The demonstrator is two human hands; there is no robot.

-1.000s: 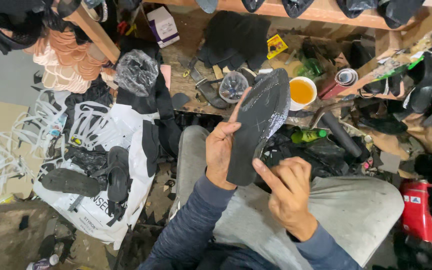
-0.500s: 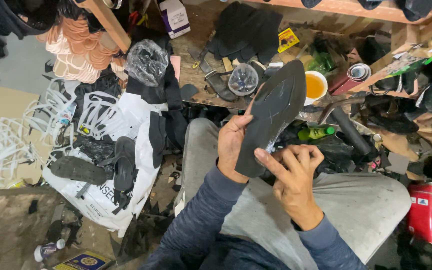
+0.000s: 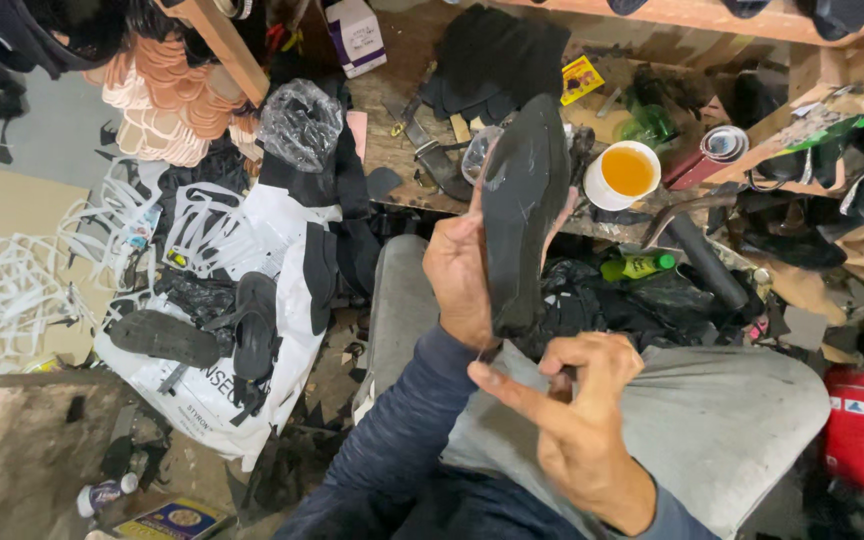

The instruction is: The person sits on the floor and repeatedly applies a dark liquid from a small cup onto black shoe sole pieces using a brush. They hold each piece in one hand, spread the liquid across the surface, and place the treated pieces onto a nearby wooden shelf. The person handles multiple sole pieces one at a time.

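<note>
Above the lap, left hand (image 3: pixel 457 270) fingers wrap the long black rubber shoe sole (image 3: pixel 520 205), tilting its flat face up for inspection; right hand (image 3: pixel 577 425) half-curled, empty, just below.

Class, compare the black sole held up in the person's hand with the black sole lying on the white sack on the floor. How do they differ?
The held sole stands nearly upright, gripped along its edge by the left hand; the floor sole lies flat and untouched on the white sack. The held sole shows pale scratch marks; the floor sole looks plain and dull. The held sole looks larger, being nearer the camera. Both are black and foot-shaped.
</note>
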